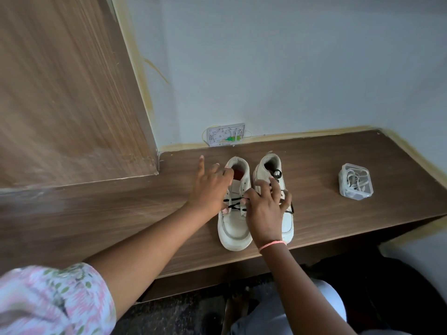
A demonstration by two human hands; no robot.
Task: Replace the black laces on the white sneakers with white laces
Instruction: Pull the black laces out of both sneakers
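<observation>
Sneakers stand side by side on the wooden shelf, toes toward the person and heels toward the wall, a placing that puts the lacing straight under both hands. The left hand rests on the outer side of the left sneaker, index finger stretched toward the wall and the others bent at the shoe's collar, most likely to steady it; whether it pinches anything there I cannot tell. The right hand lies spread across the gap between the pair, its thumb and forefinger closed at the black laces on the left sneaker (it seems to be nipping a strand to draw it loose, though motion blur leaves the grip uncertain), while its other fingers drape over the right sneaker. The white laces wait coiled in a clear plastic tub, well apart to the right, untouched and within reach. The right hand hides most of the right sneaker's lacing; only a dark loop near its opening and a stretch by the little finger show. A small white board leans at the wall behind.
</observation>
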